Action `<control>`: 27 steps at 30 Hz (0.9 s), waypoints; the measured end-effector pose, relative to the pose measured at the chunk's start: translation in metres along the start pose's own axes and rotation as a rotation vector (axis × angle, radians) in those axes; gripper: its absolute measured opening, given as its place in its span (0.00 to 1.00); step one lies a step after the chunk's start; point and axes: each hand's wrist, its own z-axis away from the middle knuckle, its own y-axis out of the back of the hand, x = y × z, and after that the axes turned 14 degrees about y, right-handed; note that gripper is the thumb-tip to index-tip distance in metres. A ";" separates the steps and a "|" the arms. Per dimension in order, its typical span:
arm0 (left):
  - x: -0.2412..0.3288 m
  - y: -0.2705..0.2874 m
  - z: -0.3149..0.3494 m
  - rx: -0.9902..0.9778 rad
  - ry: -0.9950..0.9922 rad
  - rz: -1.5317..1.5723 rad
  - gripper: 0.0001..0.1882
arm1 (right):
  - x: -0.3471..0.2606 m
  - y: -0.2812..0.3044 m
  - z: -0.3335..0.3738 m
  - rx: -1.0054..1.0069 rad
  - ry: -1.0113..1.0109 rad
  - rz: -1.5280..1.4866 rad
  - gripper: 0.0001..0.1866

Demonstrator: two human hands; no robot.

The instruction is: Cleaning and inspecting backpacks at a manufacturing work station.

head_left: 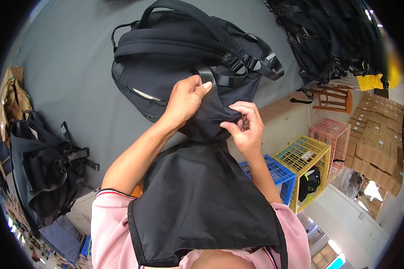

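Observation:
A black backpack (166, 67) lies on the grey-covered table with its shoulder straps and buckles facing up. My left hand (184, 98) is closed, pinching a shiny black webbing strap (207, 80) between thumb and fingers near the bag's lower side. Close by on the right, my right hand (248, 127) is at the bag's near corner, its thumb and forefinger bent toward the dark fabric. A small dark thing shows partly inside its curled fingers, too hidden to name. A pale strip shows in a slit on the backpack's left side.
More black bags lie at the table's left edge (45, 166) and in a pile (327, 36) at the far right. Right of the table stand a wooden stool (332, 99), blue, yellow (303, 152) and pink plastic crates, and stacked cardboard boxes (375, 134). A black apron (197, 193) covers my front.

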 end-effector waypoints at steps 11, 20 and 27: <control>-0.005 0.008 0.001 0.001 0.157 0.028 0.16 | 0.007 -0.014 -0.001 0.071 -0.037 0.043 0.13; -0.007 0.024 0.050 0.480 -0.543 -0.149 0.11 | 0.005 -0.030 -0.006 0.095 -0.021 -0.056 0.12; -0.004 0.024 0.049 0.202 -0.694 -0.488 0.25 | 0.000 -0.029 -0.017 0.077 -0.040 -0.070 0.11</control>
